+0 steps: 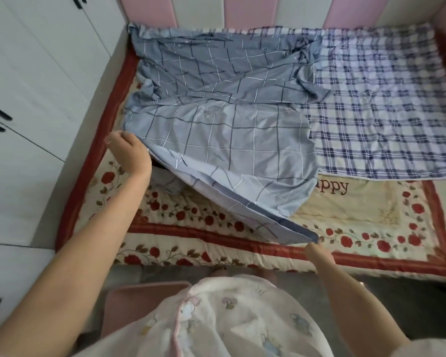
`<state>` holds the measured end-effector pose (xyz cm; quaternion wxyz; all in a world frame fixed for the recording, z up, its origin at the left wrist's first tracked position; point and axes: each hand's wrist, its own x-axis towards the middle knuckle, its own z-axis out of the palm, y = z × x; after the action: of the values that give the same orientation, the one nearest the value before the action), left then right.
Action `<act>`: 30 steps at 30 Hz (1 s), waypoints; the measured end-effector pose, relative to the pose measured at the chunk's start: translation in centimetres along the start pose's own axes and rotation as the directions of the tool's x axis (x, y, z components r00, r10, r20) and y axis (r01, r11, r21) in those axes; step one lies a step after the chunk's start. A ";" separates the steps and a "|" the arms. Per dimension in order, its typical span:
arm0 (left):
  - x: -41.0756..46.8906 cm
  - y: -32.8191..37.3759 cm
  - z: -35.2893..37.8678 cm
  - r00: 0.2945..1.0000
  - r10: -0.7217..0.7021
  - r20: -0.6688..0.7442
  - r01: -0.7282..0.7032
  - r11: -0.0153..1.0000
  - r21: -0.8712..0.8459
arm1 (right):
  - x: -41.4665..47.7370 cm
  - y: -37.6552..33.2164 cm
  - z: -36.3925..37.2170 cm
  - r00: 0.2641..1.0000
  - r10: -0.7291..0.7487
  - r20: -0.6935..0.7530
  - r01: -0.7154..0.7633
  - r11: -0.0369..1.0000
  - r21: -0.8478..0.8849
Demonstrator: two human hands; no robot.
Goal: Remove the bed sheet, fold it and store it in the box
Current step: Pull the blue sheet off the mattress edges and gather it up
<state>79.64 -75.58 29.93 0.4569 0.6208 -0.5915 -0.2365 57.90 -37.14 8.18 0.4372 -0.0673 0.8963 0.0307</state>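
Stood at the near edge of the quilt (345,235), facing the headboard (149,9) behind its far edge, beside the wardrobe (36,73) along its left side. Found the bed sheet (216,140) lying on the left half, from the far-left corner down toward the near edge, partly on the quilt and partly over the left margin of the blanket (384,112). Saw the blanket spread on the far-right part of the quilt, up against the headboard. Held the sheet's left edge with the left hand (129,153) and pinched its nearest corner with the right hand (317,251), above the quilt's near border
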 end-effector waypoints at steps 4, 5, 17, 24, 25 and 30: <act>-3.5 2.0 1.0 0.992 0.022 0.128 -0.012 0.997 -0.074 | -0.1 -0.2 -1.6 0.998 0.059 -0.036 -0.058 0.998 0.028; -4.3 2.2 1.2 0.986 0.024 0.164 -0.007 0.995 -0.100 | -0.3 -1.1 -1.8 0.999 0.030 -0.046 -0.026 0.997 0.071; -6.5 6.2 0.2 0.781 0.512 0.359 -0.493 0.857 -0.149 | -11.8 -20.1 -4.1 0.003 -0.858 -0.513 0.994 0.057 -0.091; -6.3 7.1 -0.5 0.746 0.533 0.400 -0.559 0.827 -0.061 | -9.2 -19.5 -4.9 0.246 -0.854 -0.457 0.969 0.231 0.090; -6.3 7.1 -0.6 0.755 0.520 0.400 -0.548 0.835 -0.052 | -9.2 -19.1 -4.9 0.226 -0.848 -0.479 0.974 0.211 0.085; -6.3 6.4 -0.9 0.852 0.408 0.327 -0.425 0.905 -0.021 | -10.3 -17.4 -3.9 0.207 -0.838 -0.505 0.975 0.222 0.031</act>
<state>75.83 -68.55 34.23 0.3776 0.4423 -0.7846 -0.2149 63.65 -53.86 18.78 0.1860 -0.5171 0.7287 -0.4086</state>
